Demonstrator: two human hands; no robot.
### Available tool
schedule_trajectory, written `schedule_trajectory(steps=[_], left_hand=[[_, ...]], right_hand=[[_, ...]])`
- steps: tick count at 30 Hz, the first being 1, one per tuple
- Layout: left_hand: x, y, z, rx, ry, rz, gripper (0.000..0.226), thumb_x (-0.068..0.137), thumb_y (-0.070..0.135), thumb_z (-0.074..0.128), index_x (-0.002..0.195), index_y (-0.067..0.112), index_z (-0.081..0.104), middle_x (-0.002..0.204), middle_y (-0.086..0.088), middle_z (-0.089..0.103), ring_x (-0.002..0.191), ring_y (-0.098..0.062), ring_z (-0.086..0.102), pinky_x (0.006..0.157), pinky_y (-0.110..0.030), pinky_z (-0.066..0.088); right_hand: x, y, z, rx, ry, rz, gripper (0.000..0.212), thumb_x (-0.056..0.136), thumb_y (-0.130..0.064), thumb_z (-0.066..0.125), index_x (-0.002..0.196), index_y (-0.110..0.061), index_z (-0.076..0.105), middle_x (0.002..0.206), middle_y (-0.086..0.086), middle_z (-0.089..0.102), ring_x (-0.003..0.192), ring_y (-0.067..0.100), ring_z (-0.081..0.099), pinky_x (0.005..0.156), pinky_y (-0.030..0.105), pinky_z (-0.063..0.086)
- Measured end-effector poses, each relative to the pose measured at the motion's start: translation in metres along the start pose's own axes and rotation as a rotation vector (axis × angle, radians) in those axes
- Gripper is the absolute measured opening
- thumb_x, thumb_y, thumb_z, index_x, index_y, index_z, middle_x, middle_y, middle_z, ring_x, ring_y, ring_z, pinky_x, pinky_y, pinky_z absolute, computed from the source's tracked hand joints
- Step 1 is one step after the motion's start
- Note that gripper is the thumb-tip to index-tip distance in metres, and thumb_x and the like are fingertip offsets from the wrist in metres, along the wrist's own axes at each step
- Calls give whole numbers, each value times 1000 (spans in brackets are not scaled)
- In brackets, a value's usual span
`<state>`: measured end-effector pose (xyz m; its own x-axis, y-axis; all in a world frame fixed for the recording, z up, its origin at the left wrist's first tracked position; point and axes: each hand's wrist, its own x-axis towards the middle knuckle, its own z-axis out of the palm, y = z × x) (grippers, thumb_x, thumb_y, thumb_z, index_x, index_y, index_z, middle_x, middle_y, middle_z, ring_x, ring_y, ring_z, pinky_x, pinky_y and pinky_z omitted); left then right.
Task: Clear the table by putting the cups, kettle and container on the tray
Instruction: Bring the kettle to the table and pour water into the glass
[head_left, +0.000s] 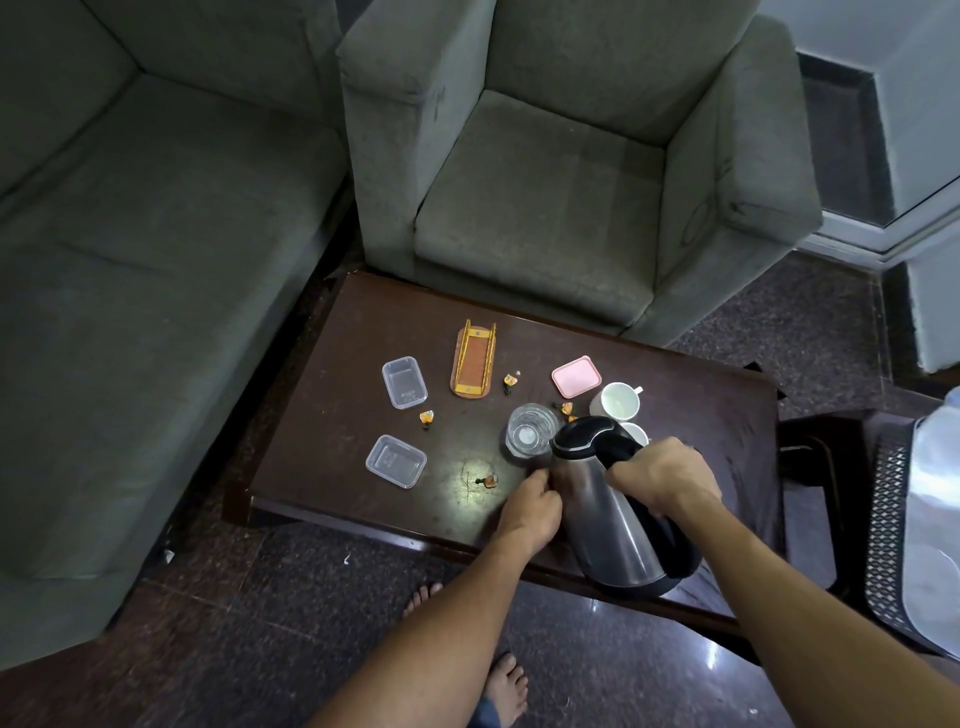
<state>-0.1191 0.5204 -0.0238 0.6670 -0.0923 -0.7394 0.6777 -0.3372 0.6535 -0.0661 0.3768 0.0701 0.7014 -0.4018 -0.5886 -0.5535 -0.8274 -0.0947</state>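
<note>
Your right hand (662, 480) has its grip closed around the black handle of the steel kettle (613, 525), which stands tilted near the tabletop's (322, 431) front edge, your left hand (530, 506) touching its side, with the glass (530, 434) and two white cups (618, 401) just beyond.

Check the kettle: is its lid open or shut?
Shut. The kettle's black lid sits flush on the steel body, while the right hand holds its handle and the left hand touches its side.
</note>
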Motion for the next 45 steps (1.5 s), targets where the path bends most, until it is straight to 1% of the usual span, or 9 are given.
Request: schedule_trajectory(steps=[11, 17, 21, 25, 29, 32, 35, 41, 45], left_hand=[[-2, 1, -5, -13, -5, 5, 44, 90, 8, 41, 127, 15, 65, 132, -10, 69, 127, -31, 60, 112, -41, 45], [-5, 4, -9, -19, -8, 22, 47, 90, 10, 41, 130, 18, 63, 135, -9, 67, 130, -31, 58, 114, -42, 43], [-13, 14, -11, -34, -20, 51, 55, 91, 13, 41, 140, 29, 59, 143, -3, 64, 135, -28, 54, 117, -38, 40], [-19, 32, -12, -26, 8, 101, 46, 93, 13, 42, 133, 25, 63, 136, -4, 67, 127, -29, 58, 108, -34, 44], [-29, 57, -11, -63, 19, 181, 47, 95, 8, 43, 131, 25, 67, 131, 0, 70, 124, -25, 60, 96, -26, 42], [-38, 79, -7, -75, -6, 225, 49, 95, 7, 42, 133, 24, 67, 134, -1, 70, 128, -26, 59, 110, -33, 44], [-48, 102, -1, -60, -28, 273, 56, 88, 13, 41, 136, 28, 65, 138, -3, 69, 132, -27, 58, 115, -41, 44], [-70, 143, 12, -1, -51, 334, 43, 88, 7, 44, 113, 26, 75, 117, -1, 77, 117, -31, 66, 104, -40, 52], [-92, 172, 27, 71, -69, 368, 44, 90, 6, 44, 115, 23, 76, 116, -3, 77, 113, -28, 65, 89, -30, 47]], right_hand=[[0, -3, 2, 5, 12, -7, 28, 61, -36, 61, 75, -12, 66, 67, 5, 71, 64, 28, 72, 63, 31, 60], [3, 10, 1, 37, 1, -39, 28, 57, -36, 63, 68, -11, 67, 52, 3, 67, 52, 23, 68, 49, 24, 49], [1, 32, -4, 134, 14, -61, 26, 54, -34, 70, 63, -10, 65, 55, 4, 68, 52, 22, 68, 50, 26, 54], [-6, 62, -10, 249, 31, -109, 24, 58, -26, 76, 57, -7, 62, 51, 4, 66, 51, 22, 65, 49, 26, 47], [-22, 86, -23, 458, 30, -130, 22, 57, -17, 73, 52, -14, 52, 45, -6, 51, 41, 11, 47, 50, 27, 43], [-33, 101, -36, 575, 50, -149, 23, 60, -9, 73, 54, -16, 52, 49, -4, 49, 47, 14, 48, 55, 32, 45], [-44, 113, -53, 622, 87, -172, 21, 61, -8, 74, 57, -14, 54, 49, -4, 52, 44, 11, 50, 48, 25, 43], [-67, 135, -92, 694, 179, -200, 17, 50, -21, 69, 51, -16, 52, 46, -6, 51, 41, 7, 46, 42, 21, 36], [-83, 157, -117, 673, 244, -196, 20, 50, -23, 69, 55, -9, 56, 47, -6, 52, 43, 8, 48, 45, 23, 38]])
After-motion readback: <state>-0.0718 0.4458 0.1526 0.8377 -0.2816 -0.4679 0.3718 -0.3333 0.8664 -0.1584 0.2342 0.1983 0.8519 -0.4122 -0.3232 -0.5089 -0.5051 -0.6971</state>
